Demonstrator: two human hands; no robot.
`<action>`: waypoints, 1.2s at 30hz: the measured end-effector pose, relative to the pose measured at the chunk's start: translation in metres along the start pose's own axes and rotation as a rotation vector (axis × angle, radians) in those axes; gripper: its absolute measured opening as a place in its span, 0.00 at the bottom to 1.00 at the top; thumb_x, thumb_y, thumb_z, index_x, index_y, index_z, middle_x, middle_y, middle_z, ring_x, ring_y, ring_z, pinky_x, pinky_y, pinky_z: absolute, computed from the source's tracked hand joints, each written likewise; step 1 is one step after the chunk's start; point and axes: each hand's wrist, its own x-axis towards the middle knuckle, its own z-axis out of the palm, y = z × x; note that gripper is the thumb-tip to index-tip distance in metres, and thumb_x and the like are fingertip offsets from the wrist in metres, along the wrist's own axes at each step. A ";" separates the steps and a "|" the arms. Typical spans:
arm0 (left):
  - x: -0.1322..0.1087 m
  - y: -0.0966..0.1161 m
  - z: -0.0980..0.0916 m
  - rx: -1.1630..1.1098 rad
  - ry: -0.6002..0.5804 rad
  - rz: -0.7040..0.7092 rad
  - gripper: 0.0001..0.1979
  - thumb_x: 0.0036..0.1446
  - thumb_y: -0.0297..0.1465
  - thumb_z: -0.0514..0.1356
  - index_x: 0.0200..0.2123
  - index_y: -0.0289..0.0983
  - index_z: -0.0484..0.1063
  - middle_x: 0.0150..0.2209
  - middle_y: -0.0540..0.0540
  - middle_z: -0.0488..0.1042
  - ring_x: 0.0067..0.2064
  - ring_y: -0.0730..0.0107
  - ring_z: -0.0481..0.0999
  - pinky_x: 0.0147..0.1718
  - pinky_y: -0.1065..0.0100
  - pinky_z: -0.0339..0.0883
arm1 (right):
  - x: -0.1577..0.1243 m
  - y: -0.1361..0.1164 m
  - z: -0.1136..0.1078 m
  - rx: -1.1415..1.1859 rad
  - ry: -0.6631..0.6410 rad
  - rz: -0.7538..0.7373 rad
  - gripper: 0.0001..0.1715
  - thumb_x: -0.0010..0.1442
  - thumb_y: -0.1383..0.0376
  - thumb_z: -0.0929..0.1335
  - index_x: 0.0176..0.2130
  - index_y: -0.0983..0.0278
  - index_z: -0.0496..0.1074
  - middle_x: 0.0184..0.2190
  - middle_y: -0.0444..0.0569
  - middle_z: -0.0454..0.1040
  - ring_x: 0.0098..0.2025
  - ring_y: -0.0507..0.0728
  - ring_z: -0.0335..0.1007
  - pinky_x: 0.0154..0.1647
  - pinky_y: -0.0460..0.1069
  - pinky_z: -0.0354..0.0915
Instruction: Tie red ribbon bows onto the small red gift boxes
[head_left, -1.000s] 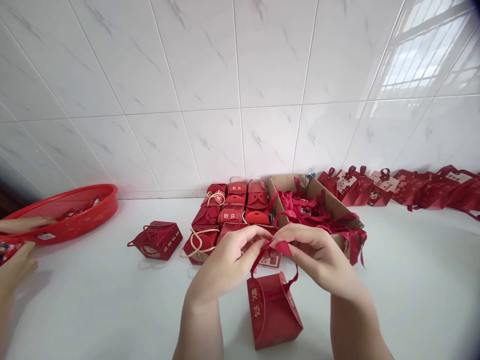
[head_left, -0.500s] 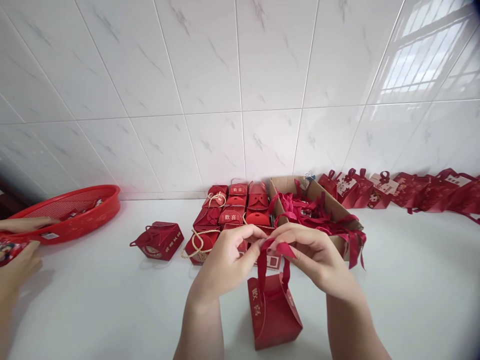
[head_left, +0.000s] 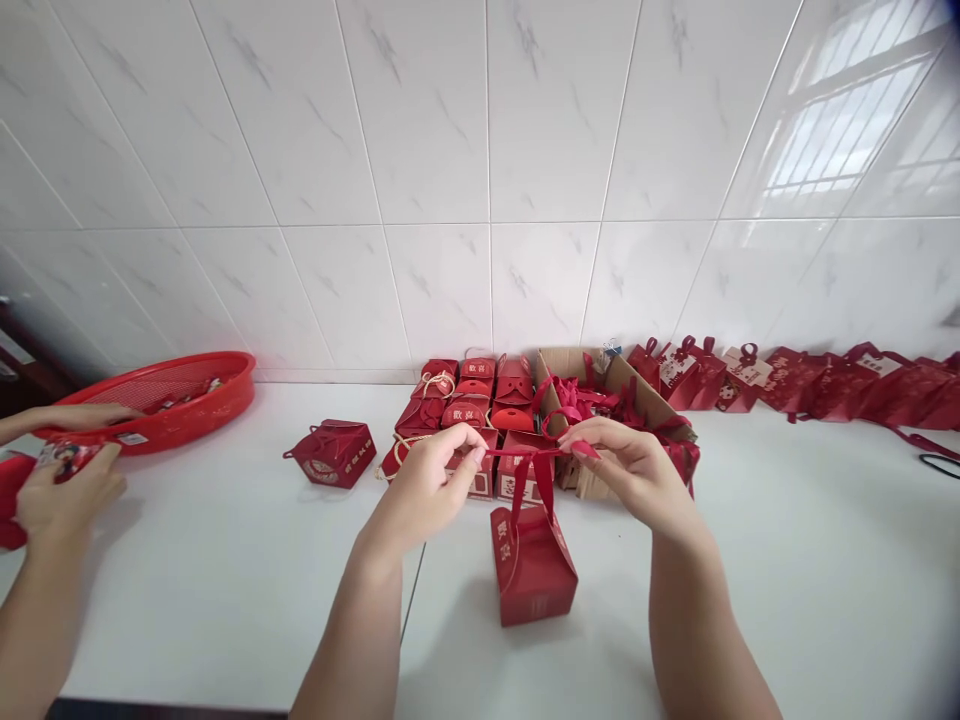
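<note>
My left hand pinches one end of a red ribbon, and my right hand pinches the other end. Between them the ribbon is stretched level, and its two strands run down into the top of a small red gift box with gold characters on its side. The box is upright just below my hands; whether its base touches the table cannot be told for sure. Behind my hands stand rows of similar red gift boxes, some with twisted cord handles. A cardboard box full of loose red ribbons is just past my right hand.
At the left, a co-worker's hands hold a colourful packet beside a red plastic basket. One red box stands alone left of centre. Finished-looking ribboned boxes line the tiled wall at right. A dark loop lies at the right edge.
My hands have drawn apart, pulling the ribbon from a loose loop into a taut line above the box. The camera view has shifted slightly. The co-worker's packet has come further into view.
</note>
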 end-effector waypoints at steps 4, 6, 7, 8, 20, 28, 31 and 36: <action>-0.017 -0.012 -0.005 0.084 0.001 -0.048 0.10 0.61 0.36 0.48 0.31 0.39 0.64 0.27 0.52 0.66 0.23 0.75 0.58 0.22 0.72 0.52 | -0.008 0.009 -0.008 -0.064 0.007 0.144 0.16 0.59 0.53 0.67 0.34 0.63 0.76 0.35 0.50 0.75 0.40 0.59 0.70 0.40 0.52 0.66; -0.029 -0.025 -0.008 0.118 0.011 -0.083 0.09 0.60 0.35 0.48 0.31 0.39 0.64 0.28 0.51 0.68 0.25 0.74 0.61 0.24 0.72 0.54 | -0.019 0.022 -0.016 -0.105 0.041 0.218 0.18 0.57 0.51 0.67 0.35 0.63 0.76 0.35 0.51 0.76 0.40 0.60 0.70 0.42 0.53 0.65; -0.036 -0.034 -0.009 0.129 0.020 -0.104 0.09 0.60 0.34 0.49 0.30 0.39 0.64 0.29 0.50 0.69 0.27 0.72 0.64 0.25 0.72 0.56 | -0.027 0.031 -0.021 -0.131 0.062 0.272 0.20 0.56 0.51 0.67 0.36 0.63 0.76 0.36 0.52 0.77 0.41 0.61 0.70 0.43 0.54 0.65; -0.043 -0.046 -0.009 0.139 0.025 -0.130 0.08 0.59 0.34 0.49 0.30 0.39 0.64 0.29 0.50 0.70 0.29 0.71 0.65 0.26 0.72 0.57 | -0.037 0.042 -0.027 -0.162 0.099 0.335 0.21 0.55 0.50 0.67 0.37 0.64 0.76 0.36 0.52 0.77 0.41 0.62 0.71 0.43 0.55 0.65; -0.093 -0.143 0.031 0.258 0.120 -0.570 0.06 0.51 0.26 0.49 0.25 0.38 0.64 0.24 0.50 0.69 0.26 0.70 0.66 0.27 0.73 0.57 | -0.142 0.121 -0.042 -0.155 0.313 0.801 0.22 0.45 0.50 0.69 0.32 0.64 0.78 0.34 0.54 0.79 0.37 0.65 0.75 0.39 0.55 0.65; -0.094 -0.138 0.028 0.273 0.176 -0.571 0.07 0.54 0.28 0.50 0.26 0.39 0.65 0.25 0.49 0.72 0.28 0.67 0.70 0.29 0.72 0.60 | -0.136 0.118 -0.043 -0.080 0.467 0.801 0.23 0.42 0.50 0.70 0.30 0.66 0.77 0.34 0.57 0.78 0.38 0.66 0.74 0.36 0.55 0.65; -0.096 -0.140 0.031 0.278 0.169 -0.572 0.07 0.54 0.28 0.49 0.26 0.39 0.66 0.25 0.49 0.73 0.29 0.67 0.72 0.30 0.72 0.61 | -0.139 0.120 -0.041 -0.058 0.464 0.818 0.24 0.42 0.49 0.71 0.31 0.66 0.76 0.34 0.57 0.77 0.39 0.66 0.74 0.36 0.54 0.65; -0.104 -0.148 0.033 0.299 0.126 -0.546 0.09 0.55 0.30 0.51 0.30 0.38 0.70 0.31 0.46 0.75 0.34 0.64 0.73 0.37 0.68 0.65 | -0.153 0.125 -0.032 0.035 0.465 0.823 0.30 0.45 0.47 0.70 0.41 0.67 0.73 0.40 0.58 0.75 0.42 0.64 0.74 0.37 0.52 0.68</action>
